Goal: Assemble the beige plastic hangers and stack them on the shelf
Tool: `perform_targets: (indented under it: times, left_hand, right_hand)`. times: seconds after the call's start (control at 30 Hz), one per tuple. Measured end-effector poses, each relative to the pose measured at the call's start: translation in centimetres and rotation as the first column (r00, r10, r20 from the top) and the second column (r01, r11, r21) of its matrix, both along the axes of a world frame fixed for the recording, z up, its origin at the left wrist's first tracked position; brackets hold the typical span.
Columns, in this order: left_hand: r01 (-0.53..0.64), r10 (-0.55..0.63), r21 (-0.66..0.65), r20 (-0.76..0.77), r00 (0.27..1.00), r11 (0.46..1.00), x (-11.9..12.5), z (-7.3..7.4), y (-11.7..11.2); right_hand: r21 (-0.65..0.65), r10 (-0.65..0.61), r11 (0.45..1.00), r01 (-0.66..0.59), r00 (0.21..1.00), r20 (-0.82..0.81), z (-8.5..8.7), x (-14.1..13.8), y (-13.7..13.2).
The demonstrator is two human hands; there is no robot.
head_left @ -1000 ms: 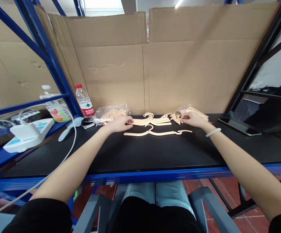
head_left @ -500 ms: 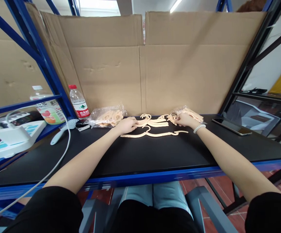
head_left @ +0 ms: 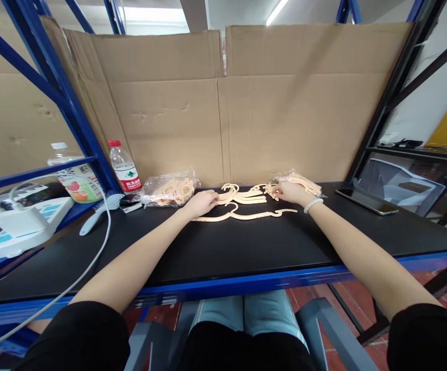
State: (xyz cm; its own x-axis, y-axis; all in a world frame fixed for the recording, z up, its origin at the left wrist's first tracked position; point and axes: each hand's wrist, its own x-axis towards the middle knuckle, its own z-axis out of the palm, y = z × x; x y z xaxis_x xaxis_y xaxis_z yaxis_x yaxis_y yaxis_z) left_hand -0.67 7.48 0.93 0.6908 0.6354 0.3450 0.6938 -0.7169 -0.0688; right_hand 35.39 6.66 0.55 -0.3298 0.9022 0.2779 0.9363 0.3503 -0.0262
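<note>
Both arms reach across a black tabletop [head_left: 246,242] to small cream plastic hangers. My left hand [head_left: 201,202] rests with curled fingers on the left end of a stack of hangers [head_left: 246,195]. My right hand [head_left: 291,191], a bead bracelet on its wrist, pinches small cream pieces [head_left: 275,190] at the stack's right end, beside a clear bag of hangers [head_left: 302,180]. One single hanger [head_left: 246,215] lies flat just in front of the stack, between my hands.
A second clear bag of hangers [head_left: 169,189] lies to the left. A water bottle [head_left: 123,166], a hairbrush [head_left: 99,214] and a white cable [head_left: 92,257] are further left. A phone [head_left: 366,201] lies at right. Cardboard sheets [head_left: 223,113] wall the back.
The view has shifted slightly. Both hands stay at the ends of the hanger stack, my left hand having slid a little onto it.
</note>
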Motion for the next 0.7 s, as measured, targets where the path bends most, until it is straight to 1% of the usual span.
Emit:
perform_targets:
  times: [0.17,0.23,0.27,0.33,0.37,0.43,0.47,0.5,0.57,0.63,0.7]
  left_hand:
    - [0.011,-0.011,0.004,0.066,0.998,1.0,-0.1,0.2,-0.5]
    - [0.015,-0.016,0.009,0.09,0.996,1.0,-0.1,0.3,-0.6]
    - [0.016,-0.017,0.012,0.101,0.995,1.0,-0.1,0.3,-0.7]
    - [0.018,-0.02,0.018,0.123,0.992,1.0,0.0,0.4,-0.9]
    - [0.018,-0.021,0.021,0.132,0.991,1.0,0.0,0.4,-0.9]
    - [0.02,-0.025,0.033,0.158,0.987,0.999,0.1,0.5,-1.0]
    - [0.024,-0.031,0.04,0.176,0.984,0.999,0.1,0.6,-1.0]
    - [0.031,-0.04,0.048,0.196,0.98,0.998,0.0,0.6,-1.0]
    - [0.046,-0.061,0.067,0.241,0.969,0.997,0.0,0.8,-1.1]
    - [0.043,-0.06,0.065,0.282,0.957,0.997,-0.1,1.1,-1.4]
    - [0.022,-0.031,0.032,0.33,0.944,0.999,-0.2,1.6,-1.9]
  right_hand:
    - [0.077,0.048,0.996,-0.048,0.999,-0.005,-0.1,0.0,-0.2]
    - [0.138,0.09,0.987,-0.086,0.996,-0.02,0.1,-0.1,-0.5]
    - [0.19,0.124,0.975,-0.114,0.991,-0.042,0.3,-0.1,-0.6]
    - [0.323,0.198,0.934,-0.15,0.973,-0.121,0.6,-0.2,-0.9]
    - [0.391,0.229,0.909,-0.146,0.958,-0.172,0.8,-0.4,-1.1]
    - [0.482,0.252,0.873,-0.08,0.918,-0.305,1.2,-0.7,-1.5]
    - [0.499,0.252,0.866,-0.028,0.887,-0.387,1.3,-0.9,-1.8]
    - [0.49,0.251,0.872,0.018,0.842,-0.477,1.5,-1.2,-2.0]
    - [0.407,0.246,0.911,0.064,0.707,-0.663,1.9,-1.9,-2.7]
    - [0.298,0.235,0.954,0.026,0.552,-0.8,2.3,-2.6,-3.4]
    - [0.246,0.229,0.969,-0.016,0.425,-0.876,2.7,-3.3,-4.0]
